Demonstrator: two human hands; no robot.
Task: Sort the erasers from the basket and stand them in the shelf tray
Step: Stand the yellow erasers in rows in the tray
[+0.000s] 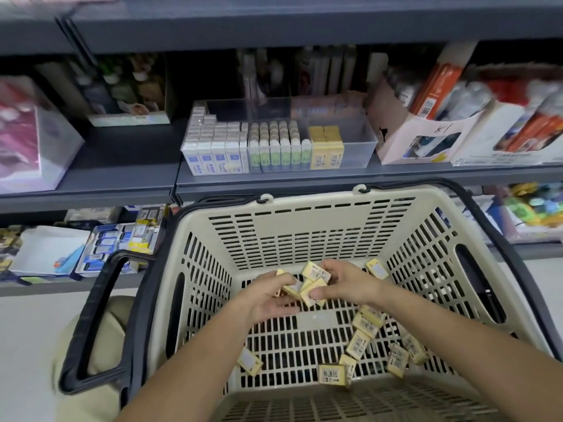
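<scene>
A beige slatted basket [310,229] with black handles stands below the shelf. Both my hands are down inside it. My left hand [268,296] holds a few yellow erasers [292,289] against its fingers. My right hand [344,284] pinches more yellow erasers [316,274] right beside them. Several loose yellow erasers [361,342] lie on the basket floor at the right and front, one [249,360] at the left. On the shelf above stands a clear tray [358,147] with rows of white-blue, green and yellow erasers [326,147] upright; its right end holds nothing.
A pink carton [405,138] with stationery stands right of the tray, more boxes beyond it. A dark box and a pink package sit on the shelf's left. The lower shelf holds a white tray and blue packs [112,248]. A knee [100,339] shows left of the basket.
</scene>
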